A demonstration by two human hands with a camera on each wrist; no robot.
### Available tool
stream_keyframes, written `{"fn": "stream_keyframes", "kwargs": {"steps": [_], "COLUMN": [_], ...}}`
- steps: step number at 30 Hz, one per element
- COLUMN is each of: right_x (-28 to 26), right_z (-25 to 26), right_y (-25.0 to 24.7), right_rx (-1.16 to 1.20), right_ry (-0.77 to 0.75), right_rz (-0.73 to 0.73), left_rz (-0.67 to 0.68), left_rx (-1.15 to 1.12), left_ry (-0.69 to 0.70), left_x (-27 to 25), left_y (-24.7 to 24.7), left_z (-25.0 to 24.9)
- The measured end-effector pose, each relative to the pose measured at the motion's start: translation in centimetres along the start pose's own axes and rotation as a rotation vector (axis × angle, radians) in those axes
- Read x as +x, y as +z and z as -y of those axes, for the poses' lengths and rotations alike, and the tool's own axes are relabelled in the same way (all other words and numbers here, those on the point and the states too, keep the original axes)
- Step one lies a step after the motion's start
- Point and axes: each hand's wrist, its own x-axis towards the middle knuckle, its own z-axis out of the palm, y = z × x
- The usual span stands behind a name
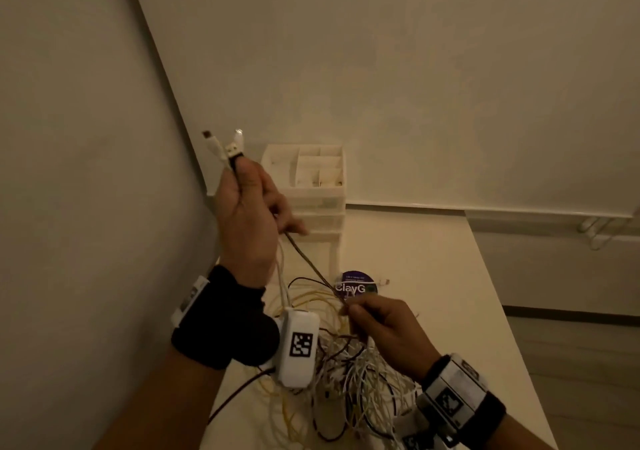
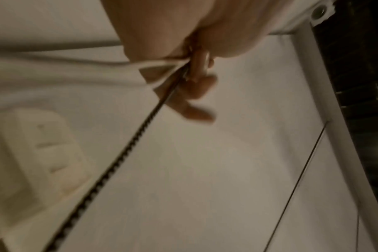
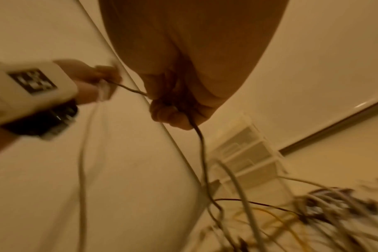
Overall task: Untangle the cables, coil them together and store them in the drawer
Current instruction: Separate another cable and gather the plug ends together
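Note:
My left hand [image 1: 247, 203] is raised above the table and grips a bunch of cable ends [image 1: 225, 150], whose white and dark USB plugs stick up past the thumb. A dark braided cable [image 1: 308, 261] runs taut from that hand down to my right hand [image 1: 377, 325], which pinches it just above the tangle. The tangle of white, yellow and dark cables [image 1: 349, 373] lies on the table below both hands. In the left wrist view the braided cable [image 2: 127, 153] leaves the fist [image 2: 183, 68] with white cables. In the right wrist view the fingers [image 3: 173, 112] curl round it.
A white drawer organiser [image 1: 311, 190] with open top compartments stands at the table's back corner against the wall. A purple round tin [image 1: 355, 285] lies between it and the tangle. The table edge [image 1: 491, 276] runs along the right. A wall rises close on the left.

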Motion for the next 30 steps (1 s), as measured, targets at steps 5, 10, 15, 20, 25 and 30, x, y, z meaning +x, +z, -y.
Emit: {"fn": "stream_keyframes", "kwargs": {"steps": [5,10,15,20,25,30], "right_x": [0.7,2.7,3.4,2.5,1.4,0.4], "right_z": [-2.1,2.8,6.7,6.5,3.7,0.5], "right_y": [-0.5,-3.0,-4.5,-4.2,-2.6,-1.4], "right_rx": [0.012,-0.04,-0.036,0.206,0.225,0.182], "right_ry": [0.078,-0.023,-0.077,-0.061,-0.037,-0.014], "right_rz": [-0.101,-0.098,-0.065,-0.184,-0.199,-0.156], "left_rz": [0.187,0.56,0.503,0.481,0.237,-0.033], "left_rx": [0.306,0.831,0.788,0.794,0.693,0.602], "left_ry": [0.127,0.081,0.172,0.262,0.313,0.339], "left_x": [-1.7,-4.8,-5.1,-3.3,-0.2,2.0], "left_y": [-1.1,-0.7,0.8,2.3,2.0,-0.2], "left_z": [-0.7,3.3,5.8,4.8,2.8,0.6]}}
